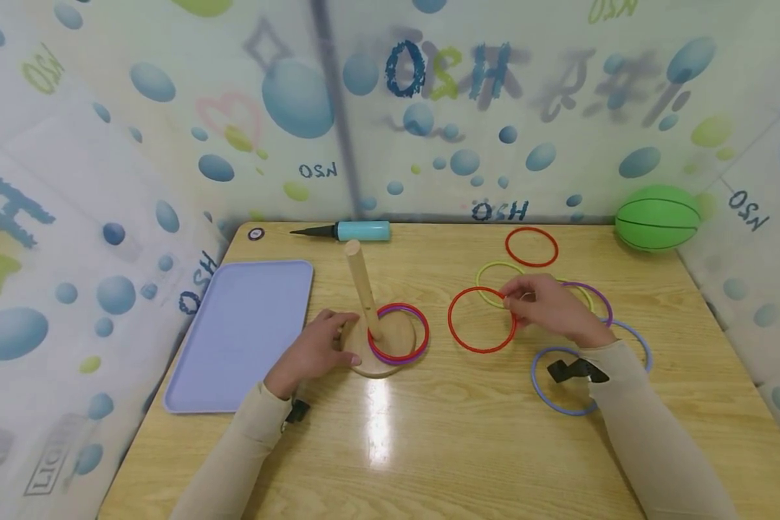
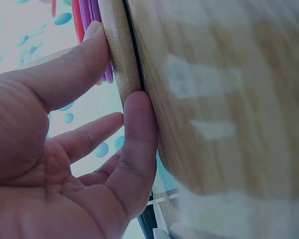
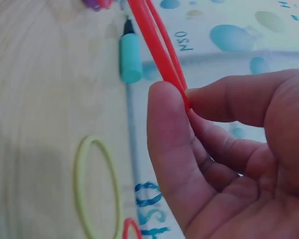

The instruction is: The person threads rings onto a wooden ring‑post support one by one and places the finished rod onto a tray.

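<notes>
A wooden ring stand has an upright peg (image 1: 362, 285) on a round base (image 1: 372, 368). My left hand (image 1: 315, 348) grips the base's left edge; in the left wrist view the thumb lies on top of the base (image 2: 123, 64) and a fingertip at its lower edge. A red ring (image 1: 427, 336) and a purple ring lie stacked around the foot of the peg. Right of the stand, my right hand (image 1: 549, 307) pinches another red ring (image 1: 450, 321) between thumb and forefinger. The right wrist view shows this ring (image 3: 152, 35) edge-on, raised off the table.
Behind and beneath my right arm lie a red ring (image 1: 531, 229), yellow rings (image 1: 478, 278), a purple ring (image 1: 607, 303) and blue rings (image 1: 534, 375). A lilac tray (image 1: 247, 332) lies at left. A blue pump (image 1: 364, 231) and green ball (image 1: 658, 218) sit along the back.
</notes>
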{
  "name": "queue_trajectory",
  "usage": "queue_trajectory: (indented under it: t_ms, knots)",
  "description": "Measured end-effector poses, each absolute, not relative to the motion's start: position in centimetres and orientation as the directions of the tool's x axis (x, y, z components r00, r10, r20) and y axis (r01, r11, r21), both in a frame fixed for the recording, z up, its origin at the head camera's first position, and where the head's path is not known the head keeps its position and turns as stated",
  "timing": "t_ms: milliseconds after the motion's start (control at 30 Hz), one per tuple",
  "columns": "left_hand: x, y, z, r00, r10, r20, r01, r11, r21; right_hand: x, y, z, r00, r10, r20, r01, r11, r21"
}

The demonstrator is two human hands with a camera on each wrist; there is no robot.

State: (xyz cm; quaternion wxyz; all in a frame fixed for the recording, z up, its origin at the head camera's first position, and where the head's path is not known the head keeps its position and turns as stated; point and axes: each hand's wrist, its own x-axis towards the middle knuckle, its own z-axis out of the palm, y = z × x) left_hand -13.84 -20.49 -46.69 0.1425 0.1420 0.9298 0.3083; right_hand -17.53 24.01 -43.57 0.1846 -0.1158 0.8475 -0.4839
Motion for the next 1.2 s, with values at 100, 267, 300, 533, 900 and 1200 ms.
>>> queue_trajectory:
  t_ms: [100,267,300,533,900,1200]
  knots:
    - [-13.9,-20.5,-46.7,-0.918,0.354,-0.18,0.176,0.768,0.616,-17.4,23.5,-42.5,-0.91,-0.369,-0.19,-0.016,0.488,-0.873]
    - [-13.8,-20.5,-46.6,-0.918,0.349,-0.188,0.167,0.769,0.617,-17.1,22.6,-40.7,-0.918,-0.362,-0.163,-0.017,0.444,-0.896]
    - [-13.8,-20.5,-46.6,-0.919,0.348,-0.188,0.166,0.771,0.614,-17.0,22.3,-40.3,-0.919,-0.36,-0.158,-0.018,0.438,-0.899]
    - [-13.7,-20.5,-46.7,-0.919,0.348,-0.188,0.154,0.753,0.64,-16.6,20.9,-38.1,-0.925,-0.351,-0.147,-0.011,0.412,-0.911]
    - [-14.1,-20.6,-47.2,-0.925,0.327,-0.194,0.12,0.737,0.665,-16.3,18.3,-34.4,-0.929,-0.369,-0.016,-0.116,0.333,-0.936]
    - [-14.2,-20.4,-47.4,-0.936,0.298,-0.185,0.1,0.733,0.673,-16.0,15.4,-32.1,-0.92,-0.367,0.137,-0.219,0.193,-0.957]
